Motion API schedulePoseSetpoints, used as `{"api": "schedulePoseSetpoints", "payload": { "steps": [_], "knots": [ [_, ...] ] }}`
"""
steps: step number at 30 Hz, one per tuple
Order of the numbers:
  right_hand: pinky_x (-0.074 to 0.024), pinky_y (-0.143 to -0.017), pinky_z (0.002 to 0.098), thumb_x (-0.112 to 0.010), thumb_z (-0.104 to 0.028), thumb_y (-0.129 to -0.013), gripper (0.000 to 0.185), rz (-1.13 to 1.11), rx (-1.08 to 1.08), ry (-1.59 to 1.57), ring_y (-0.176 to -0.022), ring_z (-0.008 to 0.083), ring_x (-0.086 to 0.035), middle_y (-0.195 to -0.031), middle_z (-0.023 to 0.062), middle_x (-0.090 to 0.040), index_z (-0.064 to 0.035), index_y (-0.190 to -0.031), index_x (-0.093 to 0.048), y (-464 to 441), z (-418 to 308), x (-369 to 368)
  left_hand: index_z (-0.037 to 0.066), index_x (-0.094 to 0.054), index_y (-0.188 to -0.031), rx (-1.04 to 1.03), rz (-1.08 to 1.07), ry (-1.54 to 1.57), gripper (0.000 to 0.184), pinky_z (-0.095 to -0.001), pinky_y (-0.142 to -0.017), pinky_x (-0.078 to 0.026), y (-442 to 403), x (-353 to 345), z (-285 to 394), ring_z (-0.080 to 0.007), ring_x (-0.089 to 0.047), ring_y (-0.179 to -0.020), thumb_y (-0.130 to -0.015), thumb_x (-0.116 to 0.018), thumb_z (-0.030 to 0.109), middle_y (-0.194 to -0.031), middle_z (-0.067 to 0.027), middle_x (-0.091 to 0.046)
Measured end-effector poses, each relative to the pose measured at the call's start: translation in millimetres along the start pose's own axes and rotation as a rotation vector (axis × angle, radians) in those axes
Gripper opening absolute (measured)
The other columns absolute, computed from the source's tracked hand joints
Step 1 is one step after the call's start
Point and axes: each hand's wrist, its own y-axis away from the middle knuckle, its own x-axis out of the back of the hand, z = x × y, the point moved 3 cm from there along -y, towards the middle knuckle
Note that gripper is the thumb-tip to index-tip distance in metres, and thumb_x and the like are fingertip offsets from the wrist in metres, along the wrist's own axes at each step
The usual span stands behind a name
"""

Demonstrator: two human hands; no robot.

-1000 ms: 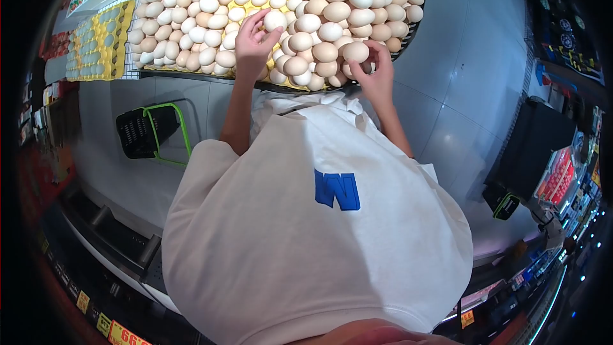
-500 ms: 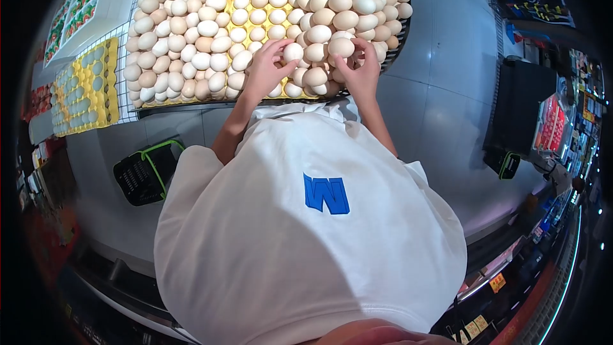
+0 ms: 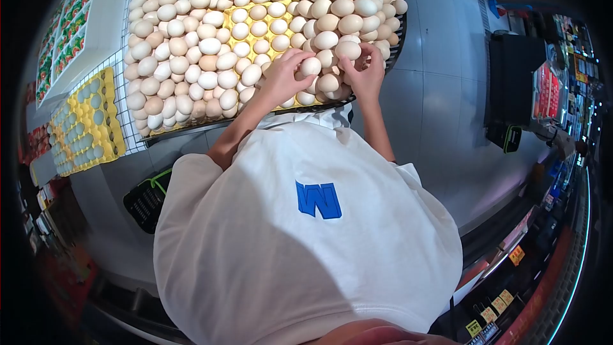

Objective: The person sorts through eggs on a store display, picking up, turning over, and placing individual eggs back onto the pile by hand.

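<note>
Many white and brown eggs lie on yellow trays (image 3: 244, 15) in a large display at the top. My left hand (image 3: 285, 79) has its thumb and fingers round a pale egg (image 3: 311, 66) over the front part of the pile. Close to its right, my right hand (image 3: 366, 75) pinches a light brown egg (image 3: 348, 50) between thumb and fingers, near the display's right edge. The two held eggs are apart. More eggs heap up beyond and beneath both hands.
A black basket with a green handle (image 3: 148, 199) stands on the floor at the left. Another yellow tray of pale eggs (image 3: 115, 129) sits left of the display. Dark shelving (image 3: 511, 83) is at the right, beyond the grey floor (image 3: 434, 99).
The view has turned and shifted. My left hand, holding its egg, has moved right across the pile, closer to my right hand. My right hand still holds its egg.
</note>
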Motion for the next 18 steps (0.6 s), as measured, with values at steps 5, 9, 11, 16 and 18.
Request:
{"api": "schedulePoseSetpoints", "payload": {
  "steps": [5, 9, 11, 16, 18],
  "knots": [
    [-0.0466, -0.077, 0.0333, -0.081, -0.021, -0.071, 0.044, 0.002, 0.015, 0.028, -0.084, 0.0195, -0.055, -0.092, 0.0076, -0.057, -0.0018, -0.103, -0.057, 0, -1, 2, 0.008, -0.063, -0.116, -0.098, 0.106, 0.047, 0.044, -0.0305, -0.075, -0.054, -2, -4, -8, -0.0213, -0.062, -0.087, -0.075, -0.075, 0.017, -0.108, -0.0083, -0.058],
    [-0.0459, -0.077, 0.0311, -0.080, -0.019, -0.072, 0.043, 0.032, -0.035, -0.085, -0.087, 0.0165, -0.056, -0.097, 0.0073, -0.060, -0.0024, -0.104, -0.057, 1, 1, 13, 0.007, -0.059, -0.121, -0.066, 0.049, 0.051, 0.042, -0.0305, -0.086, -0.054, -1, 0, -1, -0.0185, -0.059, -0.103, -0.081, -0.071, 0.010, -0.116, -0.0087, -0.055],
    [-0.0458, -0.077, 0.0303, -0.080, -0.018, -0.073, 0.043, 0.070, -0.015, -0.123, -0.089, 0.0153, -0.057, -0.099, 0.0074, -0.061, -0.0024, -0.105, -0.056, 1, 7, 24, 0.007, -0.060, -0.120, -0.057, 0.048, 0.036, 0.041, -0.0299, -0.085, -0.053, 2, 0, -2, -0.0180, -0.059, -0.102, -0.081, -0.071, 0.009, -0.116, -0.0085, -0.055],
    [-0.0485, -0.081, 0.0299, -0.076, -0.010, -0.076, 0.046, 0.020, -0.097, -0.341, -0.091, 0.0148, -0.059, -0.102, 0.0081, -0.060, -0.0013, -0.113, -0.050, 18, 26, 54, 0.007, -0.060, -0.121, -0.027, 0.044, 0.064, 0.042, -0.0286, -0.082, -0.053, 4, 0, 1, -0.0168, -0.059, -0.101, -0.080, -0.072, 0.010, -0.116, -0.0078, -0.055],
    [-0.0506, -0.081, 0.0296, -0.075, -0.010, -0.075, 0.045, -0.031, -0.118, -0.354, -0.088, 0.0158, -0.060, -0.102, 0.0084, -0.061, -0.0010, -0.111, -0.052, 32, 32, 56, 0.007, -0.060, -0.120, -0.032, 0.040, 0.062, 0.042, -0.0285, -0.083, -0.052, 2, 1, 2, -0.0163, -0.059, -0.101, -0.080, -0.072, 0.010, -0.116, -0.0077, -0.055]
  ]
}}
